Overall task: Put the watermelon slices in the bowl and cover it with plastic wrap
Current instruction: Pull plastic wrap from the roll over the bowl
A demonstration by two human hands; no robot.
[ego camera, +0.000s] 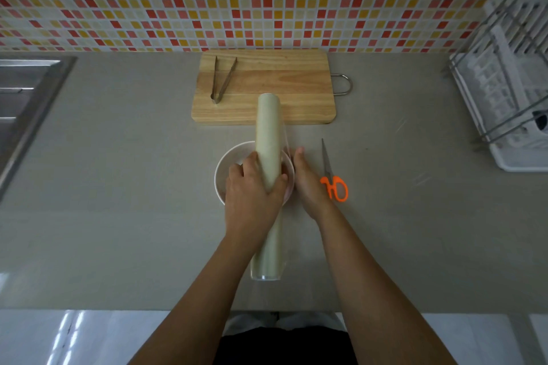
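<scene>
Plastic wrap roll (268,139) in left hand (252,187) above bowl (221,175), right hand (308,184) beside

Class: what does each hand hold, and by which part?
The left hand grips the plastic wrap roll around its middle, over the bowl. The right hand is beside the roll; whether it holds anything cannot be told.

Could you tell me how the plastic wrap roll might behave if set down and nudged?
The plastic wrap roll is a long smooth cylinder, so it would probably roll on the flat counter. Its loose film looks floppy.
</scene>
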